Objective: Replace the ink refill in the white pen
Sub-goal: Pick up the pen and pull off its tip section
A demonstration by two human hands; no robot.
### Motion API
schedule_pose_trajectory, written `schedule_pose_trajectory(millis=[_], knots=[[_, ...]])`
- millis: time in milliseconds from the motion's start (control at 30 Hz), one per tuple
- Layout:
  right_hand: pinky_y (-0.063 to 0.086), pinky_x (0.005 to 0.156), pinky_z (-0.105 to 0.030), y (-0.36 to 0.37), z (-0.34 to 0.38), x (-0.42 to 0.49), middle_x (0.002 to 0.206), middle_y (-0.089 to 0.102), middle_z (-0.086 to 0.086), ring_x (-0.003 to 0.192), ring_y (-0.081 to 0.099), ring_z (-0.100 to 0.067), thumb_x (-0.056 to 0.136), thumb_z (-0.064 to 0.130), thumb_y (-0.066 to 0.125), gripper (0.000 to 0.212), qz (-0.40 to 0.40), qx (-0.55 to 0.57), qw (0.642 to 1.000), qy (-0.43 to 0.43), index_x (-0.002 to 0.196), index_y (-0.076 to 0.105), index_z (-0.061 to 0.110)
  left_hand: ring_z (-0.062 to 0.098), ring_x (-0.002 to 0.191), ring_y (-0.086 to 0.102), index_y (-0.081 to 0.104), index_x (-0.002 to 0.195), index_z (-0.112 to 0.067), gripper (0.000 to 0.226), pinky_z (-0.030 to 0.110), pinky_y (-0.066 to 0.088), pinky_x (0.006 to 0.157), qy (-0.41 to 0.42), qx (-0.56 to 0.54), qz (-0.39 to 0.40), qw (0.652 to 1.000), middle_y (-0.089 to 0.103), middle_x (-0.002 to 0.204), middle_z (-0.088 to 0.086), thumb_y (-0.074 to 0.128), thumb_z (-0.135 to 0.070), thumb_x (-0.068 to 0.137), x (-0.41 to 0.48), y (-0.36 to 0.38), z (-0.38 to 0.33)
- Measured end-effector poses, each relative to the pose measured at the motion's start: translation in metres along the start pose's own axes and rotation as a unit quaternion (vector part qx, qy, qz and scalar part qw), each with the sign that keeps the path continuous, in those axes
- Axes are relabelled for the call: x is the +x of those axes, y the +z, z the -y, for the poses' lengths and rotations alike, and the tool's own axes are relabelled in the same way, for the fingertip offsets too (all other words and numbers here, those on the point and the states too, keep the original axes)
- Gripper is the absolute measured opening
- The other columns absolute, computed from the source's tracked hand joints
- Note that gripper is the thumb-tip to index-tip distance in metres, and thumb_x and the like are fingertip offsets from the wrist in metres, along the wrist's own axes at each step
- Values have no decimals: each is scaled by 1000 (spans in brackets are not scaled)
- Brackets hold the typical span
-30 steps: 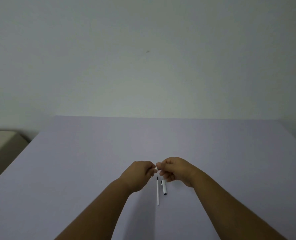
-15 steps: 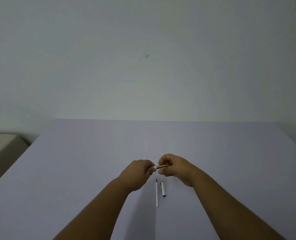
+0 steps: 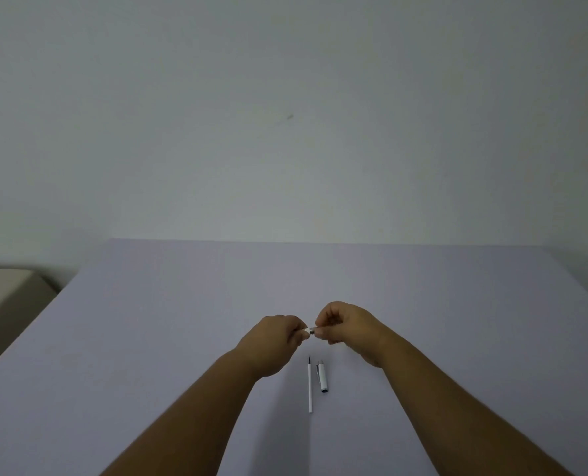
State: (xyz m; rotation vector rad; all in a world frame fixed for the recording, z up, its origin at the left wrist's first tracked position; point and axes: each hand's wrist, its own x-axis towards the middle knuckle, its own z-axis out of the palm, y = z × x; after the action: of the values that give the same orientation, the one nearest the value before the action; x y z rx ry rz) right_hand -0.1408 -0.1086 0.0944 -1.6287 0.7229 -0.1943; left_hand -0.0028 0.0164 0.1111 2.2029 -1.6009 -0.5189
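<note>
body: two bare forearms, no sleeves in frame | left hand [image 3: 274, 341]: no ring, watch or glove visible | right hand [image 3: 349, 329]: same, nothing worn | wrists bare | no markings seen | upper arms out of frame

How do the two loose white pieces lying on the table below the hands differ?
The refill is thin and long, with a dark pointed tip at its far end; the cap is thicker and shorter, with a clip along one side and a dark near end. Both are white and lie side by side, pointing away from the person.
</note>
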Motion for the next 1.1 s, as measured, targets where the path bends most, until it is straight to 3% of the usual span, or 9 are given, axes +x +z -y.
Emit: schedule_pose_trajectory(millis=[167, 300, 433, 567, 733, 833, 867, 1000, 1100], knots=[[55, 64, -25, 1, 4, -1, 78, 67, -1, 66, 61, -11, 81, 42, 66, 28, 9, -5, 999, 52, 85, 67, 15, 18, 83, 59, 63, 101, -15, 28, 31, 47, 74, -8, -4, 1, 1000, 69, 96, 4, 42, -32, 96, -1, -3, 0], [57, 74, -30, 0, 1, 0, 82, 67, 0, 73, 63, -13, 77, 20, 72, 10, 4, 7, 1000, 16, 84, 65, 17, 16, 79, 56, 63, 100, -16, 27, 29, 45, 72, -13, -12, -2, 1000, 68, 95, 4, 42, -32, 96, -2, -2, 0], [55, 64, -25, 2, 4, -3, 78, 67, -2, 66, 62, -12, 82, 38, 68, 23, 2, 19, 999, 49, 82, 67, 15, 16, 81, 57, 64, 99, -15, 27, 29, 45, 74, -11, -11, -7, 1000, 68, 95, 5, 43, -31, 96, -2, -2, 0], [56, 72, -27, 1, 2, -2, 81, 66, -2, 72, 62, -12, 79, 14, 70, 7, 5, 26, 1000, 12, 83, 65, 16, 14, 78, 54, 63, 99, -16, 26, 27, 43, 71, -10, -13, -4, 1000, 68, 95, 4, 42, -31, 96, -2, -1, 1], [55, 63, -25, 2, 5, -3, 77, 67, -3, 63, 63, -11, 81, 35, 69, 23, 13, 35, 998, 57, 86, 68, 12, 15, 81, 56, 63, 99, -15, 27, 29, 46, 74, -12, -15, -6, 1000, 68, 96, 3, 42, -31, 96, -1, -1, 1], [57, 70, -27, 2, 2, -2, 80, 66, -2, 68, 63, -10, 80, 16, 69, 5, -3, 27, 999, 21, 84, 66, 15, 14, 80, 56, 63, 98, -16, 27, 29, 45, 72, -13, -17, -5, 1000, 68, 94, 3, 42, -32, 96, 0, -1, 0], [56, 73, -29, 1, 2, -1, 83, 66, -2, 73, 63, -11, 78, 14, 70, 10, 4, 37, 999, 14, 86, 65, 17, 14, 78, 56, 63, 97, -16, 27, 29, 45, 71, -15, -20, -6, 1000, 68, 94, 3, 42, -32, 96, 0, -1, 0], [56, 65, -26, 2, 5, -3, 84, 67, -4, 66, 63, -13, 80, 36, 69, 26, 10, 61, 996, 66, 91, 67, 13, 14, 75, 54, 63, 94, -15, 26, 25, 41, 67, -16, -21, -11, 1000, 68, 92, 4, 43, -32, 96, 1, -1, 1], [54, 64, -25, 1, 4, -3, 79, 65, -4, 65, 61, -11, 84, 18, 67, 7, -24, 65, 997, 41, 86, 66, 12, 13, 75, 54, 64, 96, -16, 26, 25, 41, 66, -21, -22, -7, 999, 68, 92, 3, 43, -32, 96, 1, -1, 2]])
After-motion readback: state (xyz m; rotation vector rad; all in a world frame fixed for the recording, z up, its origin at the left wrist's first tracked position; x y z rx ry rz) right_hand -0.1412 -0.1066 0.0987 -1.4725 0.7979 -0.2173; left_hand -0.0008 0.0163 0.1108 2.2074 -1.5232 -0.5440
